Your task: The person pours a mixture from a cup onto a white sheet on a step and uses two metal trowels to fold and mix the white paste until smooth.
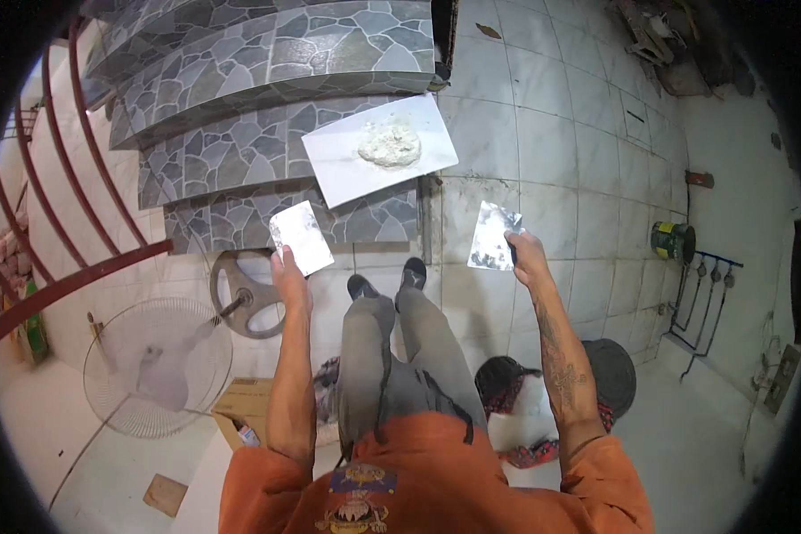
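A shiny rectangular scraper-like plate [303,238] is pinched by its lower edge in my left hand [290,276]. My right hand [529,255] grips a similar silvery plate [492,233] with dark smudges or reflections, thumb on its face. Both plates are held up apart from each other, left and right of my legs. Beyond them a white board [336,176] lies slanted on the stone-patterned steps, and a heap of whitish powder [390,145] rests on it. Neither hand touches the board or the heap.
Grey stone-patterned steps [231,142] rise ahead, with a red railing [80,289] at left. Near my left arm stands a fan [158,367] with its base [251,294], beside a cardboard box [245,405]. A dark cap [505,378] lies at right; a green can [673,241] is by the wall.
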A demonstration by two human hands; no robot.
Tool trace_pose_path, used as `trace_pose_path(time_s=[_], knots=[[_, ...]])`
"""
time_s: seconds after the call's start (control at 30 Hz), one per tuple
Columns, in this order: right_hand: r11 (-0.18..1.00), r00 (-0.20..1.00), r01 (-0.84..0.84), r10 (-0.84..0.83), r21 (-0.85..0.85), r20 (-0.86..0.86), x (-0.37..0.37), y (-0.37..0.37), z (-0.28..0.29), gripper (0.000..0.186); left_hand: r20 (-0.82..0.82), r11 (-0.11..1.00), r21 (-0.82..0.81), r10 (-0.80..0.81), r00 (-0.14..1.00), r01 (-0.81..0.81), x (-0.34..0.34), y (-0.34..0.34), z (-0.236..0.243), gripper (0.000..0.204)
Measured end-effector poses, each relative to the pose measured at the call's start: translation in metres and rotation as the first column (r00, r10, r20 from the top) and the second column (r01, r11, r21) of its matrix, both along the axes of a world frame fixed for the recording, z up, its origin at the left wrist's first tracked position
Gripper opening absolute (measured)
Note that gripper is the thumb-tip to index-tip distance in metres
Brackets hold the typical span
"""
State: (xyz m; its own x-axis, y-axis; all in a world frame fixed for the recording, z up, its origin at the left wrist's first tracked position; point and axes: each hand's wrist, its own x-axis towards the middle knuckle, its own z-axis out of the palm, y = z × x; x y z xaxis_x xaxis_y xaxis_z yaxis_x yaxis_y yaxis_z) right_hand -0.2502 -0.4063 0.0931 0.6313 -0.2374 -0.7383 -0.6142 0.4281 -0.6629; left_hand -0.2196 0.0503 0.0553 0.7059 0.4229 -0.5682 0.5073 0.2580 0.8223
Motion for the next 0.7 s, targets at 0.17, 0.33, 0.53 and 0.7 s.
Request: trace_pose_path(time_s=[0.17, 0.33, 0.53, 0.7], knots=[[0.972, 0.991, -0.116, 0.127, -0.205, 0.038, 0.07, 0.002, -0.122, 0.028, 0.064, 0.924, 0.382, -0.05, 0.997, 0.022, 0.047, -0.001, -0.094, 0.041], [0.915, 0.979, -0.026, 0.105, -0.404, 0.175, 0.129, -0.012, -0.207, 0.031, 0.138, 0.944, 0.32, -0.128, 0.982, 0.078, 0.097, -0.035, -0.139, 0.034], [0.789, 0.954, -0.144, 0.272, -0.597, 0.128, 0.155, -0.009, -0.239, 0.027, 0.495, 0.998, -0.013, -0.047, 0.867, 0.061, 0.155, -0.053, -0.183, 0.034], [0.767, 0.944, -0.062, 0.253, -0.639, 0.211, 0.151, -0.003, -0.246, 0.026, 0.599, 0.987, -0.103, -0.037, 0.8, 0.123, 0.169, -0.073, -0.207, 0.034]])
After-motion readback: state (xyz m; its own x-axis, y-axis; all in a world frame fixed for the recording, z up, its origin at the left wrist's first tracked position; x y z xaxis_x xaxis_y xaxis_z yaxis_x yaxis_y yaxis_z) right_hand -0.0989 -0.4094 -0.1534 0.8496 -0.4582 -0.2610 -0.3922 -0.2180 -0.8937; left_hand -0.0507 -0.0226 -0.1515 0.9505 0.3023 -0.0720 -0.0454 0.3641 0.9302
